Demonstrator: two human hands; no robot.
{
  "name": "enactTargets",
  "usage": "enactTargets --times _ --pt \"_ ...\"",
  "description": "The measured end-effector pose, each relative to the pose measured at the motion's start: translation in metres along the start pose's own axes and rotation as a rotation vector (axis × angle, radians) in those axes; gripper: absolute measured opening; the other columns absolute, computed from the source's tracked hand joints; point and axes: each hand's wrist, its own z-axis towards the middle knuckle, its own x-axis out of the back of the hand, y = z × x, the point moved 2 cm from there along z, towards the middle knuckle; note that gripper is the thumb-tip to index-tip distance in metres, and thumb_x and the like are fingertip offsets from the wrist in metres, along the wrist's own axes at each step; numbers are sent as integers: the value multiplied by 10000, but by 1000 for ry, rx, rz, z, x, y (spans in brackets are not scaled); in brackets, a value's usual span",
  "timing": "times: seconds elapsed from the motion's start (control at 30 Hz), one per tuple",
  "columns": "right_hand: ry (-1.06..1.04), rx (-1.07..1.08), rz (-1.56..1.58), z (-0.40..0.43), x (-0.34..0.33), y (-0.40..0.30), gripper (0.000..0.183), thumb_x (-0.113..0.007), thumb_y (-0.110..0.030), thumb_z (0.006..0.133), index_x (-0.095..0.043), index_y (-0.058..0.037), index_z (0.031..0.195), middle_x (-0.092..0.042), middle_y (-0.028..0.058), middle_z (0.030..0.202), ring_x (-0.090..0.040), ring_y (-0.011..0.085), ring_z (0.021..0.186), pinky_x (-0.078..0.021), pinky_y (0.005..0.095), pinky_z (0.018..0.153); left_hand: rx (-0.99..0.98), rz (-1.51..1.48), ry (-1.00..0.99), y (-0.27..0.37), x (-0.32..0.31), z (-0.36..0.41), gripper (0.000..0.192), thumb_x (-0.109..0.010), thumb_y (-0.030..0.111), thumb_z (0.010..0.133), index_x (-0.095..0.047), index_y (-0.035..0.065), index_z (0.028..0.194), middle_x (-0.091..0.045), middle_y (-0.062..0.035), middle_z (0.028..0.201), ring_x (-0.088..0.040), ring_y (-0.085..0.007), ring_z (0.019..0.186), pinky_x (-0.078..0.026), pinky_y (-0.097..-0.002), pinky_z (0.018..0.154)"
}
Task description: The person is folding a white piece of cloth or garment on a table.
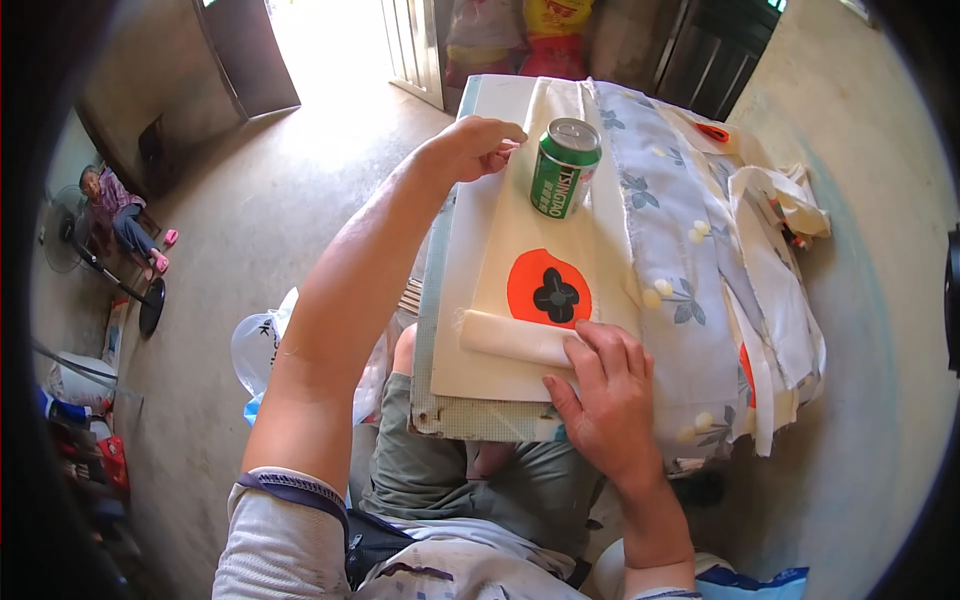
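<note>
A cream fabric strip (525, 232) printed with an orange-red shape and a dark flower lies lengthwise on a white board (450, 330). Its near end forms a flat fold or roll (510, 337), and my right hand (611, 382) rests on that roll's right end, thumb apart from the fingers. A green Tsingtao can (566, 169) stands upright on the fabric's far part. My left hand (487, 146) is at the strip's far left edge beside the can, fingers bent; whether they pinch the cloth cannot be told. Grey floral cloth (675, 225) lies along the right side.
Loose cream cloth pieces (780, 202) hang over the table's right side. The table's worn edge (480, 420) is above my knees. Plastic bags (259, 345) stand on the floor at left. Farther left, a person (124, 210) sits beside a standing fan (71, 225). Sacks (555, 37) stand beyond the table.
</note>
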Motion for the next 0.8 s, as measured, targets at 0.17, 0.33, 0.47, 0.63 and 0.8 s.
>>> enactTargets --times 0.17,0.33,0.47,0.63,0.8 --pt "-18 -13 5 1 1 1 430 -779 -262 895 -658 -24 1232 -614 147 1314 -563 346 1238 -425 480 1030 -4 150 -35 8 -4 11 224 -799 110 872 -636 -10 968 -665 -89 863 -597 -109 612 -407 -224 460" --pt "-31 -20 -4 1 2 1 438 -785 -272 887 -662 -25 1228 -613 146 1316 -566 342 1234 -424 476 1025 -15 305 41 18 -9 26 231 -792 175 875 -681 -17 941 -703 -134 889 -630 -161 641 -422 -273 473" --pt "-36 -19 -14 1 2 4 448 -788 -280 883 -662 -25 1229 -612 143 1316 -571 341 1223 -428 476 1020 -10 256 25 26 -17 39 281 -766 82 867 -631 -78 1056 -681 -148 1004 -715 -223 808 -589 -309 651" --pt "-46 -15 -18 2 2 3 465 -796 -286 870 -662 -25 1231 -620 145 1317 -584 346 1200 -445 479 1000 -93 130 71 27 -18 64 318 -729 21 863 -625 -106 1136 -672 -196 1127 -722 -305 969 -614 -404 855" --pt "-57 -24 -29 3 1 6 485 -813 -295 844 -669 -31 1225 -637 137 1307 -601 344 1187 -454 476 992 -162 92 85 39 -23 92 276 -733 23 884 -653 -82 1126 -694 -184 1090 -730 -292 949 -610 -383 830"
